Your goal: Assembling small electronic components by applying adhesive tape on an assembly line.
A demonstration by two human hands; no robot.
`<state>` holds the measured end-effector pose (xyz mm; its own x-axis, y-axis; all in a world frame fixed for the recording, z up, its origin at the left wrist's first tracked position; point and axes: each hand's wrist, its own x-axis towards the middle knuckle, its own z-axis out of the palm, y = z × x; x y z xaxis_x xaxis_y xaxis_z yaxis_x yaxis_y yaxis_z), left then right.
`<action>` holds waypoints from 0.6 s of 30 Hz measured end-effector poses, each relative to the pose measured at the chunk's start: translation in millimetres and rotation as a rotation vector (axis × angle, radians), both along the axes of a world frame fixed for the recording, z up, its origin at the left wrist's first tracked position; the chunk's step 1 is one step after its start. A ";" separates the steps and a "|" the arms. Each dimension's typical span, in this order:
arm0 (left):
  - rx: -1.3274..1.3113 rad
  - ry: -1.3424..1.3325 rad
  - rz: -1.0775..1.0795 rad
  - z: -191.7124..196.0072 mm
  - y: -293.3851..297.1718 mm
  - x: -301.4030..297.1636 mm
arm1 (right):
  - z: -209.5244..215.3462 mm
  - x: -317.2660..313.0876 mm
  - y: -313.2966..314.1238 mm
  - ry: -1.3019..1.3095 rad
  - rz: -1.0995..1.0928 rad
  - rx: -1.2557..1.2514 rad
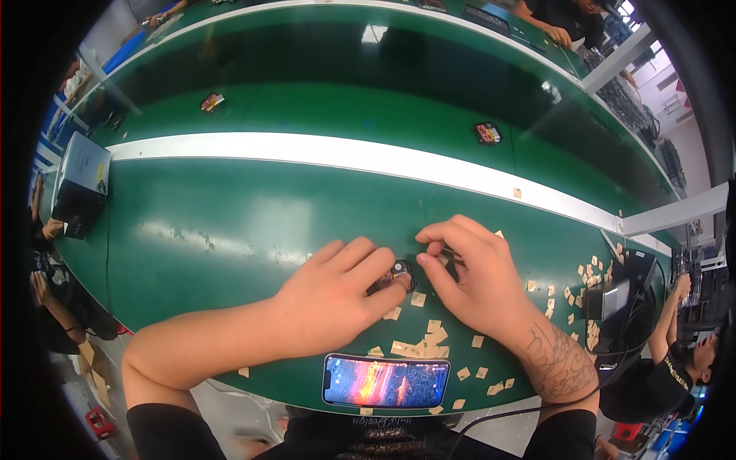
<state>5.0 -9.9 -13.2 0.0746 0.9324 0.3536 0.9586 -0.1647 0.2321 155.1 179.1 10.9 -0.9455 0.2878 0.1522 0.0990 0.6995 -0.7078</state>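
Both hands on a small dark part at the near edge of the green bench.

We see the left hand (337, 295) lying flat, fingers narrow together, index tip pressing the small dark square component (399, 271), probably an electronic module, on the green work surface (230, 222). The right hand (471, 272) sits just beside it, thumb and forefinger pinched; what they grip, we cannot tell. Tan paper squares (418, 337) litter the surface near both hands, and a lit smartphone (386, 381) lies at the near edge.

A factory assembly line: long green conveyor belt (230, 230), workers seated along it, small parts (487, 133) riding past.
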 end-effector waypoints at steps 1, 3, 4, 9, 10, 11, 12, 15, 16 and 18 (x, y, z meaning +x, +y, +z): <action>-0.002 0.000 0.000 -0.5 -0.9 -0.6 | -1.1 0.3 -1.1 0.000 0.000 -0.002; 0.022 -0.033 -0.024 -3.7 0.2 -2.9 | -3.5 0.5 0.2 -0.074 0.036 -0.013; 0.027 -0.027 -0.021 -5.4 1.9 -5.2 | -3.9 0.7 0.7 -0.069 0.040 -0.009; 0.225 -0.336 -0.026 -6.1 6.8 -10.9 | -0.3 3.0 0.5 -0.125 0.090 -0.370; 0.223 -0.330 -0.030 -3.6 7.0 -9.3 | -3.0 3.5 -0.1 -0.118 0.088 -0.372; 0.199 -0.424 0.006 0.0 7.5 -6.9 | -7.6 3.8 -0.2 -0.077 0.081 -0.413; 0.173 -0.518 0.042 2.5 8.0 -5.2 | -10.1 4.2 -0.5 -0.035 0.074 -0.455; 0.001 -0.661 0.102 4.6 5.8 -7.3 | -6.5 4.5 -3.3 -0.005 0.011 -0.477; -0.005 -0.655 0.101 4.9 6.2 -8.7 | -10.4 4.4 -4.1 0.001 0.009 -0.483; 0.071 -0.505 0.054 6.5 8.3 -11.0 | -21.4 4.6 -4.6 0.092 -0.003 -0.581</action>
